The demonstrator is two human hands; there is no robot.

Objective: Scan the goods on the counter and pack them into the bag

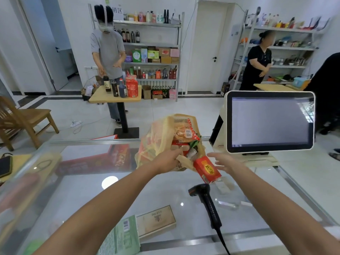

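Observation:
A thin yellowish plastic bag [158, 137] stands on the glass counter [82, 190], stuffed with several packaged snacks. My left hand [168, 159] grips the bag's near rim. A red box [207, 172] lies tilted at the bag's mouth, half out of it. My right hand [225, 161] hovers just right of the red box with fingers spread, touching or nearly touching it. A black handheld scanner [207, 203] lies on the counter in front of the bag, between my forearms.
A white touchscreen register [270, 122] stands at the right. Under the glass lie a green packet [121, 236], a tan box [156, 220] and red boxes [95, 159]. A phone [5, 166] lies far left. Two people stand by shelves and a small table beyond.

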